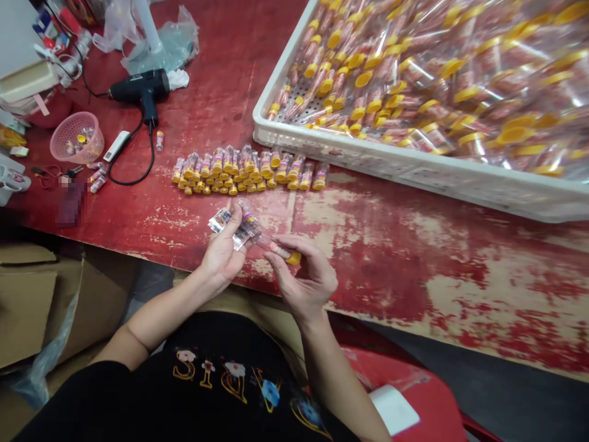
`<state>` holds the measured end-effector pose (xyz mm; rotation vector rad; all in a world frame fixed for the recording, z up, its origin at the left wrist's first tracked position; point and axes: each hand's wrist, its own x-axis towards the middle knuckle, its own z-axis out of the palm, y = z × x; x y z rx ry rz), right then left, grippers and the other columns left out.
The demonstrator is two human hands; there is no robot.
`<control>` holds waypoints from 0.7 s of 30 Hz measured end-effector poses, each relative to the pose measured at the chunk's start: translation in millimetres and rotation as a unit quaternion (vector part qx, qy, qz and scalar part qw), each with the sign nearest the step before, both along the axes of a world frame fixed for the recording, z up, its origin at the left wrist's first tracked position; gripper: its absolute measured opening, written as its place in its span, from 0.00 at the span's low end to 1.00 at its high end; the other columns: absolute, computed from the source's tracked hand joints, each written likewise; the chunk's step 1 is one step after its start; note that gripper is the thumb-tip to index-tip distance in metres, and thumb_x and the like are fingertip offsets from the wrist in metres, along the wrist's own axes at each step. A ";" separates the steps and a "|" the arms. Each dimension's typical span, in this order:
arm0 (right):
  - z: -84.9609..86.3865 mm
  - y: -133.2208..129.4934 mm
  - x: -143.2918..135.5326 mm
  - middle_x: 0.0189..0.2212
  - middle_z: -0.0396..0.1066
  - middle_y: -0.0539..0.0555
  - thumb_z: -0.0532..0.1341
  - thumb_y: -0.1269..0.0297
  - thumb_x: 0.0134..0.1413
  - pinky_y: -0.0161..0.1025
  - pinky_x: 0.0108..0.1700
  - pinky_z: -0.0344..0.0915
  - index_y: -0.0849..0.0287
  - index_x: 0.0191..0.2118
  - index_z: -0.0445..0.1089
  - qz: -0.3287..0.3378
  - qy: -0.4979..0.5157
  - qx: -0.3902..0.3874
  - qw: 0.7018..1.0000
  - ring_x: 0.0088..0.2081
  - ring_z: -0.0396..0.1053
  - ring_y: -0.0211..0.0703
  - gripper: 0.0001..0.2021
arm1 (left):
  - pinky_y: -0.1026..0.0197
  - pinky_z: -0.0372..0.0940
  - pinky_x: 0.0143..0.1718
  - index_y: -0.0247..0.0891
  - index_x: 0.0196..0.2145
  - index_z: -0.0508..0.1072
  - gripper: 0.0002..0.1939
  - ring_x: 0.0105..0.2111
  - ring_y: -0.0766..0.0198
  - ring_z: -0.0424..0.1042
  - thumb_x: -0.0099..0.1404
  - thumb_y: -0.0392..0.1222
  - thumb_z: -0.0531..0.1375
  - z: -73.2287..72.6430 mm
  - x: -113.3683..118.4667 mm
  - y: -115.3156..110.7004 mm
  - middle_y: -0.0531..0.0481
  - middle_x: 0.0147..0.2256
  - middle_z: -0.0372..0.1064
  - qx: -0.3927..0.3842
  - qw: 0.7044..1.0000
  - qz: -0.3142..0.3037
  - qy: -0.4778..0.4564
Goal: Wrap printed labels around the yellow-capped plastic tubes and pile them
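My left hand (225, 245) is closed on several flat, printed plastic film sleeves (221, 219), with the thumb on top. One printed sleeve (248, 216) stands out rounded at the front of that hand. My right hand (306, 270) pinches a small clear tube with a yellow cap (281, 250) between thumb and fingers. The tube's capped end points right, and its clear end meets the sleeves at my left fingers. Whether it is inside a sleeve I cannot tell. Just beyond both hands lies a pile of yellow-capped tubes (230, 169) with printed wraps.
A large white crate (391, 172) full of yellow-capped tubes takes up the right back. At left lie a black heat gun (142, 89) with its cord, a pink basket (62, 141), red-handled scissors (48, 175) and loose tubes. Cardboard boxes (87, 307) stand below the table's left edge.
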<state>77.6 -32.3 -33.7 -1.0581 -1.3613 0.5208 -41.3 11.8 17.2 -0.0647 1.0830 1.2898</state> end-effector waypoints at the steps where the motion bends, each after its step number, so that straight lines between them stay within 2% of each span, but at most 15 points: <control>1: -0.4 0.8 0.1 0.39 0.77 0.55 0.69 0.69 0.52 0.48 0.45 0.76 0.52 0.45 0.73 -0.009 0.001 0.004 1.000 0.42 0.76 0.47 0.14 | 0.63 0.67 0.41 0.35 0.36 0.77 0.07 0.30 0.69 0.72 0.61 0.40 0.68 0.6 0.5 -1.5 0.52 0.30 0.75 -0.003 1.000 -0.006 -0.002; 6: -0.6 -0.7 1.2 0.40 0.77 0.55 0.67 0.68 0.54 0.48 0.44 0.77 0.51 0.44 0.75 -0.055 0.003 -0.013 0.998 0.43 0.76 0.47 0.11 | 0.61 0.69 0.45 0.34 0.35 0.76 0.09 0.33 0.69 0.75 0.57 0.36 0.70 2.7 0.7 -10.3 0.53 0.32 0.77 0.025 1.000 -0.009 0.008; 9: 1.7 -5.7 0.2 0.45 0.74 0.57 0.63 0.66 0.59 0.45 0.41 0.78 0.51 0.46 0.76 -0.023 0.058 -0.073 0.995 0.45 0.75 0.46 0.11 | 0.59 0.69 0.47 0.34 0.32 0.75 0.10 0.31 0.69 0.75 0.53 0.31 0.71 -0.9 -1.6 -8.8 0.54 0.30 0.76 0.021 0.999 0.013 0.026; 12: 2.4 -10.6 -2.5 0.47 0.72 0.56 0.63 0.65 0.59 0.44 0.41 0.79 0.51 0.50 0.74 -0.006 0.146 -0.117 0.982 0.41 0.76 0.42 0.13 | 0.59 0.70 0.47 0.33 0.31 0.75 0.10 0.29 0.70 0.74 0.53 0.31 0.71 -5.1 -3.6 -3.4 0.55 0.29 0.75 0.002 1.000 0.025 0.017; 15: -1.3 -12.2 -3.5 0.42 0.75 0.54 0.66 0.65 0.55 0.45 0.42 0.78 0.52 0.48 0.74 -0.028 0.189 -0.114 0.975 0.37 0.77 0.42 0.13 | 0.60 0.71 0.45 0.33 0.30 0.75 0.08 0.29 0.69 0.74 0.54 0.32 0.71 -5.6 -4.3 -1.0 0.54 0.28 0.75 -0.007 1.000 0.014 -0.003; 21: -8.3 -9.8 1.1 0.41 0.77 0.55 0.68 0.67 0.53 0.50 0.44 0.76 0.51 0.45 0.77 -0.063 0.139 -0.086 0.984 0.41 0.76 0.47 0.13 | 0.59 0.73 0.42 0.34 0.30 0.75 0.05 0.28 0.68 0.75 0.60 0.35 0.68 -4.3 -7.5 -4.2 0.52 0.28 0.76 -0.027 0.999 -0.034 -0.016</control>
